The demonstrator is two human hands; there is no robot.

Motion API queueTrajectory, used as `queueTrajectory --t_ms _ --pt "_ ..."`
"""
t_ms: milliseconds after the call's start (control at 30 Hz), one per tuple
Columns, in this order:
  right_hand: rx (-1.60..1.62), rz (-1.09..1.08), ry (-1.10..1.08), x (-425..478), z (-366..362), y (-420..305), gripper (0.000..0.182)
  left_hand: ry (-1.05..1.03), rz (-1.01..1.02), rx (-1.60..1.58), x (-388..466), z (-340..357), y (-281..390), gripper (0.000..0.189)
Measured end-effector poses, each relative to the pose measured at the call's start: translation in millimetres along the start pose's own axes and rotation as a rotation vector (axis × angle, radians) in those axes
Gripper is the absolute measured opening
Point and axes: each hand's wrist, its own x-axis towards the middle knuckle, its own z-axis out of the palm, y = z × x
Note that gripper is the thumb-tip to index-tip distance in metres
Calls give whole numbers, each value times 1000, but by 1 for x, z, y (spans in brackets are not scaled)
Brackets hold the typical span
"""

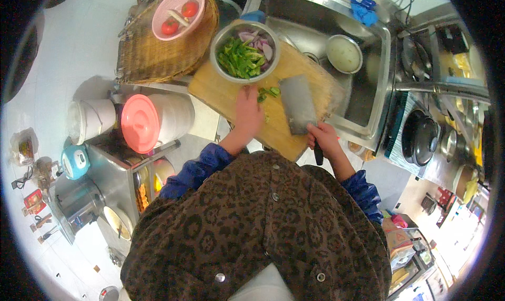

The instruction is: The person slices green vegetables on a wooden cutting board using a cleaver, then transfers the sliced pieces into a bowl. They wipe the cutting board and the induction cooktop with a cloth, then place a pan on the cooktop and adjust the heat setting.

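My right hand (324, 139) grips the dark handle of a cleaver (298, 104), whose broad blade lies over the right part of a wooden cutting board (292, 143). My left hand (249, 109) is over the board's near left part, its fingertips close to the rim of a steel bowl (244, 80). Inside the bowl are cut green peppers (238, 58) and sliced purple onion (258, 42). A few green pepper pieces (270, 92) lie on the board between my left hand and the blade. Whether my left fingers hold anything cannot be told.
The board rests partly over a steel sink (365, 104) with a small bowl of pale liquid (344, 53) in it. At the left, a wicker tray (158, 60) carries a pink basket (158, 17) with two tomatoes (190, 9). Below stands a bucket with a pink lid (140, 123).
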Motion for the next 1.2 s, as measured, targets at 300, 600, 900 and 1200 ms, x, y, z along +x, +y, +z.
queueTrajectory --t_ms 300,600,900,1200 --pt "53 43 37 17 -5 -13 22 25 126 -53 11 13 18 62" --pt "-20 10 -97 -3 24 -17 25 -35 69 -167 19 18 22 51" --pt "-60 -35 3 -45 39 -63 27 54 82 -346 24 -14 70 46" --pt "-500 -218 -50 13 80 -102 34 307 177 -111 90 -63 13 40"
